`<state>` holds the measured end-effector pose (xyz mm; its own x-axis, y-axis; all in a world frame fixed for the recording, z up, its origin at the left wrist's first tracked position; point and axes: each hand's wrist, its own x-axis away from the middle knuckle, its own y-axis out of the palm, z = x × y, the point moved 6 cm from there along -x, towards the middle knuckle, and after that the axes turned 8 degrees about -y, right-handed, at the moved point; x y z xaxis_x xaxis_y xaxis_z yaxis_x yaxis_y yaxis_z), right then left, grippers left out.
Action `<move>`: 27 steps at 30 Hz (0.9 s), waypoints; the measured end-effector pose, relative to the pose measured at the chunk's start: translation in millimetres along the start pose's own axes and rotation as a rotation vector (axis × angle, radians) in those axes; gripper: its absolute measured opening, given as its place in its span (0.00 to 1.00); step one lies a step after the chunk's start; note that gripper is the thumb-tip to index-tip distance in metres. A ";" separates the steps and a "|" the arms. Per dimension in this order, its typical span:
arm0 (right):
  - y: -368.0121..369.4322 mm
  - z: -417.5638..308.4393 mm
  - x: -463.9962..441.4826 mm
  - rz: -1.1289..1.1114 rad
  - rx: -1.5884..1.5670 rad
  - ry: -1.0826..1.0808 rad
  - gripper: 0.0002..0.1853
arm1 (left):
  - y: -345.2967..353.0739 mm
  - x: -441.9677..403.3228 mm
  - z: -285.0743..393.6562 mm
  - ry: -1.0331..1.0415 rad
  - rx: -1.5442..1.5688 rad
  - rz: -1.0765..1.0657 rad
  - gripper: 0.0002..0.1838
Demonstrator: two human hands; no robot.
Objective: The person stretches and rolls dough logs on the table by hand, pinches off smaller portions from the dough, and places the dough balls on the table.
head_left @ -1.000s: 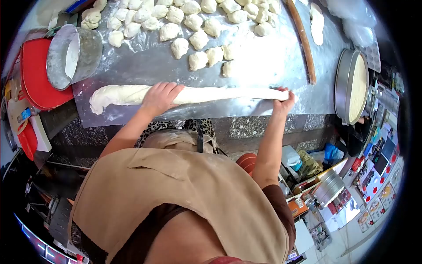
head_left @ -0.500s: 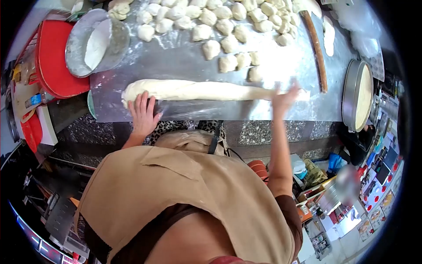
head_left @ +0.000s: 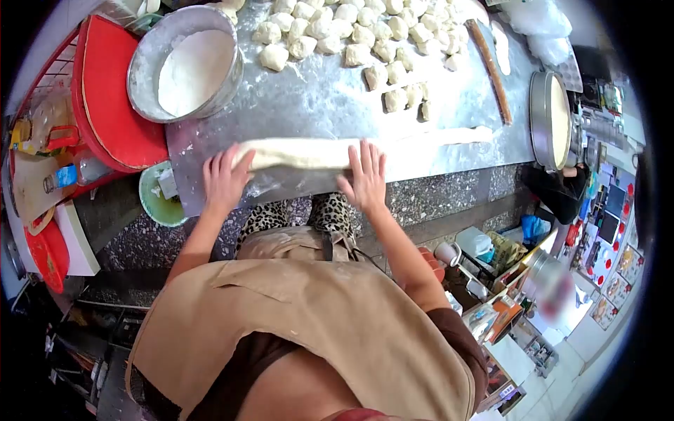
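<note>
A long roll of pale dough (head_left: 302, 153) lies along the near side of the metal table, thick at the left and thinner to the right. Over its left end rests my left hand (head_left: 226, 181), fingers stretched forward and the thumb apart, covering that end. My right hand (head_left: 366, 181) lies on the roll near its middle, with its fingers extended and spread. Loose flour dusts the metal around the dough. Farther back sit several cut dough pieces (head_left: 358, 55), some in rows and some heaped.
A metal bowl of flour (head_left: 193, 74) stands at the back left beside a red lid-like board (head_left: 116, 105). A wooden rolling pin (head_left: 489, 70) lies at the right, near a round metal pan (head_left: 542, 121). Below the table's left corner is a green basin (head_left: 158, 200).
My right hand has moved left from the roll's thin right end to its middle. My left hand stays at the left end. The camera view has shifted.
</note>
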<state>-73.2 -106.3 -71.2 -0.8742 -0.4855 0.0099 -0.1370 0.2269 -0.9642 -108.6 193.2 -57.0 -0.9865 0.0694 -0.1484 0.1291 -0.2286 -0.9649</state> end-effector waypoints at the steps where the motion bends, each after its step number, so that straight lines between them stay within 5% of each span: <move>1: 0.0 3.0 9.7 -0.054 0.004 0.031 0.39 | 0.7 -2.6 -0.5 0.002 0.003 0.005 0.32; 4: -7.7 28.4 -57.5 -0.007 0.078 0.084 0.37 | 4.3 -25.2 -5.9 -0.117 0.119 -0.004 0.24; 7: -30.7 50.0 -130.6 0.320 0.121 0.151 0.25 | 20.1 -64.9 -31.3 -0.247 0.382 -0.087 0.17; 9: -29.4 43.1 -123.8 0.092 0.046 0.158 0.27 | 4.8 -56.9 -43.6 -0.260 0.317 -0.124 0.13; 12: -8.3 33.0 -52.9 0.117 0.184 0.019 0.32 | -0.3 -29.3 -96.0 -0.267 0.232 -0.029 0.10; 14: -15.3 24.1 -44.1 0.125 0.120 -0.012 0.32 | 6.6 -15.4 -112.8 -0.463 0.288 -0.063 0.10; 15: -16.3 26.2 -54.4 0.138 0.109 -0.014 0.31 | 5.5 -17.1 -98.6 -0.442 0.295 -0.088 0.10; 17: -21.2 31.3 -83.8 0.251 0.085 0.049 0.27 | -27.9 -14.2 -65.1 -0.392 0.139 0.415 0.17; 19: -27.6 37.2 -108.4 0.222 -0.046 0.142 0.23 | 3.2 27.8 -50.8 -0.168 0.177 0.268 0.25; 21: -30.8 37.4 -109.6 0.312 -0.067 0.111 0.22 | 6.2 31.1 33.7 -0.003 0.298 -0.148 0.29; 23: -28.6 42.3 -93.0 0.283 -0.021 0.082 0.23 | 45.5 22.5 110.5 0.076 0.048 -0.374 0.29; 27: -27.7 41.9 -29.0 0.284 -0.018 0.013 0.27 | 51.0 -52.2 197.6 0.276 0.456 -0.098 0.25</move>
<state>-24.5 -133.9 -55.9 -0.8845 -0.3895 -0.2569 0.1066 0.3674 -0.9239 -70.5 -14.0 -55.7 -0.9205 0.3504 -0.1729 -0.0802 -0.6024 -0.7942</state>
